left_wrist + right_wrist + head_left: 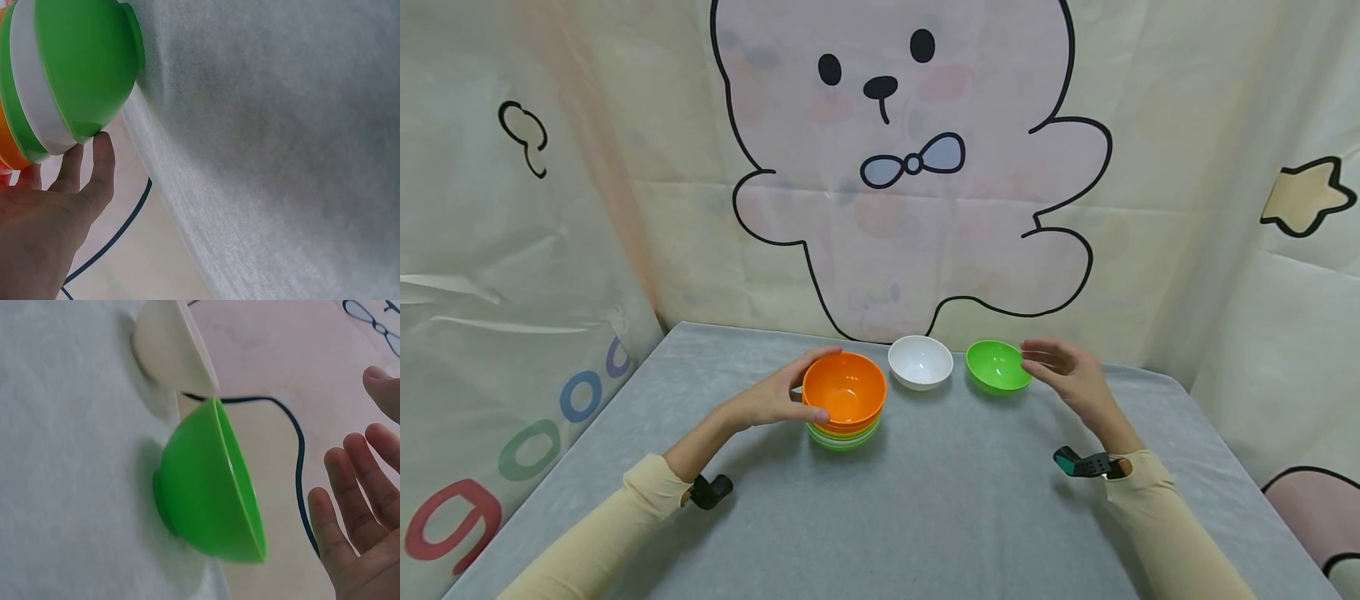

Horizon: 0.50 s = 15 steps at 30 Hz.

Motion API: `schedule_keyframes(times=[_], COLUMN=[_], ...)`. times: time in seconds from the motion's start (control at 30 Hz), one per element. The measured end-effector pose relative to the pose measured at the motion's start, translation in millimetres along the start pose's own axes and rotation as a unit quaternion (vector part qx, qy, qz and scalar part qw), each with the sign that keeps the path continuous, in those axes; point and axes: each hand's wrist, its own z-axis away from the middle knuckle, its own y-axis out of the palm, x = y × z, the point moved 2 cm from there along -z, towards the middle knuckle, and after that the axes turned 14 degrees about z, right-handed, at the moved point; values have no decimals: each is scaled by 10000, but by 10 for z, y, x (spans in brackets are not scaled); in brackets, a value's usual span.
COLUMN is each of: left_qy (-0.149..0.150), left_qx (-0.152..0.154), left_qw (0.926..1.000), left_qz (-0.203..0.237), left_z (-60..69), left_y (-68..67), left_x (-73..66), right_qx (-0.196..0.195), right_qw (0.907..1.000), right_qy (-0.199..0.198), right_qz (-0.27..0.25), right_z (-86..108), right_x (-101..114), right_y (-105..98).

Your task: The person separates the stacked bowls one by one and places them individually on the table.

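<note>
My left hand holds the side of a stack of nested bowls, thumb in front and fingers behind. An orange bowl tops the stack. Below it, the left wrist view shows a green bowl, a white bowl and a lowest green bowl, whose foot is at the tabletop. Another green bowl stands upright on the table at the right. My right hand is beside its right rim with fingers loosely extended; in the right wrist view a gap separates hand and bowl.
Between the stack and the separate green bowl stands a white bowl, close to the table's back edge. A grey cloth covers the table. A printed curtain hangs behind and along both sides.
</note>
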Motion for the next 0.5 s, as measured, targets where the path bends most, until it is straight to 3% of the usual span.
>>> schedule_keyframes(times=[0.23,0.5], left_qy=[-5,-44], left_qx=[15,16], left_qw=[10000,10000], left_qz=[85,32], left_z=[-1,-2], left_y=[2,-2], left_x=[0,-16], right_qx=[175,193], right_qw=[9988,9984], right_qy=[-173,-250], right_qz=[-412,-472], right_z=[-25,-45], right_x=[136,216], right_y=[112,231])
